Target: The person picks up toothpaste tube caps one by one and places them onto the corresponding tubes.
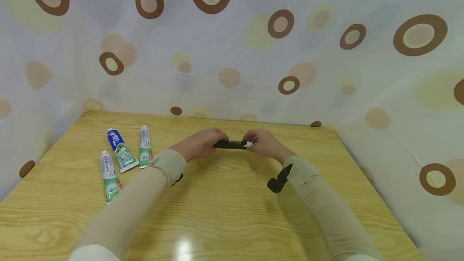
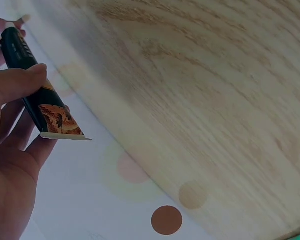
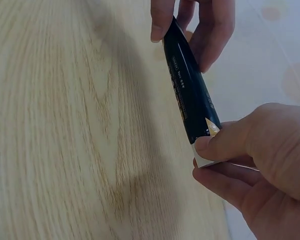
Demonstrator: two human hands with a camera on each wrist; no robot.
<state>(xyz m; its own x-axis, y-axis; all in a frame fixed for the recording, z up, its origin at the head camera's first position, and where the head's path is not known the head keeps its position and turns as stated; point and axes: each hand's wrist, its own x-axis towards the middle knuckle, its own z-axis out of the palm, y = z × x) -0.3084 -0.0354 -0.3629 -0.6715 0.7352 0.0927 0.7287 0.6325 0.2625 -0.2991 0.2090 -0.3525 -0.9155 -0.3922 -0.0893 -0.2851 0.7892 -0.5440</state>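
You are holding the black tube (image 1: 231,144) above the table (image 1: 224,212). Your left hand (image 1: 200,144) is clamping its grip around the tube's half nearer the flat end; your right hand (image 1: 267,145) is pinching the white cap (image 1: 249,144) at the opposite end. You are probably working at the cap; whether it is turning cannot be told. The next move is likely calling for a firm left grip while your right fingers are working the cap.

Left of the black tube, a blue-and-green tube (image 1: 122,151), a far green-and-white tube (image 1: 145,148) and a near green-and-white tube (image 1: 110,177) are lying. Your left sleeve (image 1: 141,190) is overlapping the last one's lower end. Behind the black tube, a spotted cloth (image 1: 217,43) is hanging. Nothing is visibly obstructing the cap.
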